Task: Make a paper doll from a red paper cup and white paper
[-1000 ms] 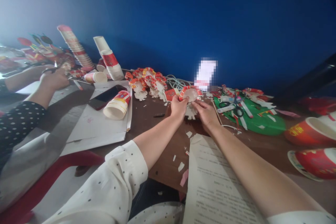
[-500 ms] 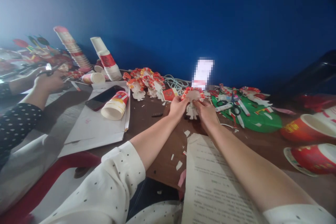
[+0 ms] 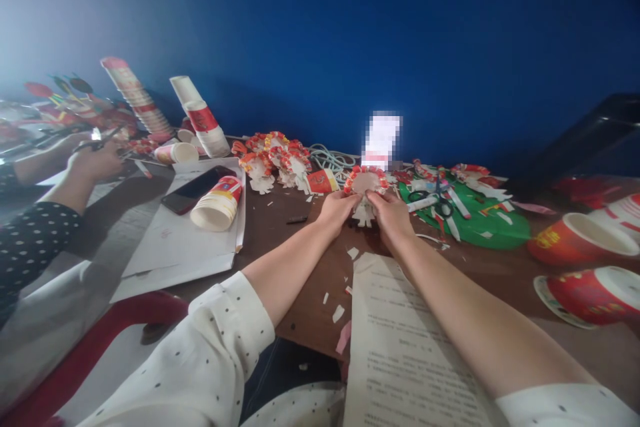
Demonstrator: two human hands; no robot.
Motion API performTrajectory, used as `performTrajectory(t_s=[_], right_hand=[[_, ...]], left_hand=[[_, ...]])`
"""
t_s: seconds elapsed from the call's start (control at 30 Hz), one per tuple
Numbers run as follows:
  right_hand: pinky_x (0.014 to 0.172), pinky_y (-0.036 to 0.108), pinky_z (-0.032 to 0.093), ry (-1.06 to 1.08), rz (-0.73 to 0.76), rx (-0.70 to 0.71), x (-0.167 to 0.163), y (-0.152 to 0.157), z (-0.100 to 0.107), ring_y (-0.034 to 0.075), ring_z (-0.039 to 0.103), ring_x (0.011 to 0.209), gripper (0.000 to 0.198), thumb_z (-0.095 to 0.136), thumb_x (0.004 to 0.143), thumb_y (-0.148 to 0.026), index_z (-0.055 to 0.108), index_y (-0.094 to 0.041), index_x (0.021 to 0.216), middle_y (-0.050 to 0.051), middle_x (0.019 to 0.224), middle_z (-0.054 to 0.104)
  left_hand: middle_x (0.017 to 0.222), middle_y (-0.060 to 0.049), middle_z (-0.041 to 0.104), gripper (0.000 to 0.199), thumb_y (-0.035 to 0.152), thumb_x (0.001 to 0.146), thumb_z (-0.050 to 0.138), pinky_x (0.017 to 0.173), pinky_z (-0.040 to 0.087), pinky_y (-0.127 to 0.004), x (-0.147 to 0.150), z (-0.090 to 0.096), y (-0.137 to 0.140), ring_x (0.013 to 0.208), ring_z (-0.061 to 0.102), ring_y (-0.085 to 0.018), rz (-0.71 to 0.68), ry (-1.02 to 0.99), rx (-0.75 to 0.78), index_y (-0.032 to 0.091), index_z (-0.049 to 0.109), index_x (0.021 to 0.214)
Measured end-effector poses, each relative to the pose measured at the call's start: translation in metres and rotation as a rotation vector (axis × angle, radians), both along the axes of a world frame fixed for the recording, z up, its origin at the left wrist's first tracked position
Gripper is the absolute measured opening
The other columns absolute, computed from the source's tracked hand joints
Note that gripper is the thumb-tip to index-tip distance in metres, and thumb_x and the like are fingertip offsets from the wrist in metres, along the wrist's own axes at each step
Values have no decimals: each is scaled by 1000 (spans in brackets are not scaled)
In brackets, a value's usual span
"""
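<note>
Between my hands is a cut paper-cup figure (image 3: pixel 367 183), with a red and white curled fringe round a pale disc and white cut legs below. My left hand (image 3: pixel 341 211) pinches its left side; my right hand (image 3: pixel 391 212) is closed on its right side. Behind it stands a bright blurred-out upright panel (image 3: pixel 382 140). Similar cut-paper figures (image 3: pixel 277 159) lie heaped to the left, beside a red and white cup piece (image 3: pixel 322 181). Under my right forearm lies a printed sheet (image 3: pixel 390 340).
Scissors (image 3: pixel 438 197) and paper scraps lie on a green sheet (image 3: pixel 493 230). Cups (image 3: pixel 583 240) stand at right. At left are leaning cup stacks (image 3: pixel 203 117), a phone (image 3: pixel 193 192) and a short cup stack (image 3: pixel 217 203) on white paper. A co-worker's hand (image 3: pixel 95 163) holds scissors.
The whole view has shifted slightly. Both my hands still hold the figure, and my right fingers sit a little differently on its lower part. The co-worker's scissors have moved slightly.
</note>
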State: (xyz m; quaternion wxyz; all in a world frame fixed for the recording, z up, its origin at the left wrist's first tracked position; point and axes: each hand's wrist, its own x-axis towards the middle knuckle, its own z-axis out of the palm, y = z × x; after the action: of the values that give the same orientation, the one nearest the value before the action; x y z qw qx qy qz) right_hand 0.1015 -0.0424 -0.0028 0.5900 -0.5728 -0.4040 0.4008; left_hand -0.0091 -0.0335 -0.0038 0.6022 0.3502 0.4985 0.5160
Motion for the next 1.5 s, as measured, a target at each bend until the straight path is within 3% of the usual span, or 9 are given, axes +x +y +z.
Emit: performTrajectory(t_s=[0.27, 0.47, 0.67, 1.03, 1.5], right_hand=[[58, 26, 46, -41, -14, 7, 0, 0, -1, 17, 59, 64, 25, 65, 61, -39, 69, -17, 73, 0, 65, 66], [57, 28, 46, -42, -2, -20, -1, -2, 1, 18, 60, 62, 29, 67, 60, -42, 70, -17, 75, 0, 64, 66], [52, 28, 45, -109, -60, -60, 1, -1, 3, 19, 60, 61, 36, 67, 62, -51, 69, -17, 75, 2, 63, 66], [58, 29, 47, -27, -47, -46, 1, 4, 0, 20, 62, 65, 31, 68, 61, -43, 69, -20, 81, 1, 73, 69], [54, 26, 43, -133, -69, -38, 3, 0, 1, 16, 55, 59, 35, 68, 61, -49, 68, -17, 73, -1, 61, 63]], left_hand=[[45, 3, 48, 22, 33, 66, 74, 47, 34, -22, -1, 5, -3, 44, 43, -9, -93, 52, 51, 14, 63, 66], [47, 1, 50, 24, 36, 64, 75, 49, 36, -23, -1, 5, -2, 46, 46, -10, -45, 99, 34, 15, 63, 66], [48, 1, 52, 22, 34, 62, 76, 51, 37, -23, -1, 1, 1, 48, 47, -10, -53, 114, 36, 15, 64, 65], [48, 4, 49, 18, 25, 61, 77, 49, 35, -21, 0, 3, -1, 44, 41, -7, -113, 71, 65, 14, 65, 70], [47, 5, 47, 18, 26, 65, 74, 47, 32, -19, 0, 3, 0, 42, 38, -5, -85, 115, 63, 13, 64, 71]])
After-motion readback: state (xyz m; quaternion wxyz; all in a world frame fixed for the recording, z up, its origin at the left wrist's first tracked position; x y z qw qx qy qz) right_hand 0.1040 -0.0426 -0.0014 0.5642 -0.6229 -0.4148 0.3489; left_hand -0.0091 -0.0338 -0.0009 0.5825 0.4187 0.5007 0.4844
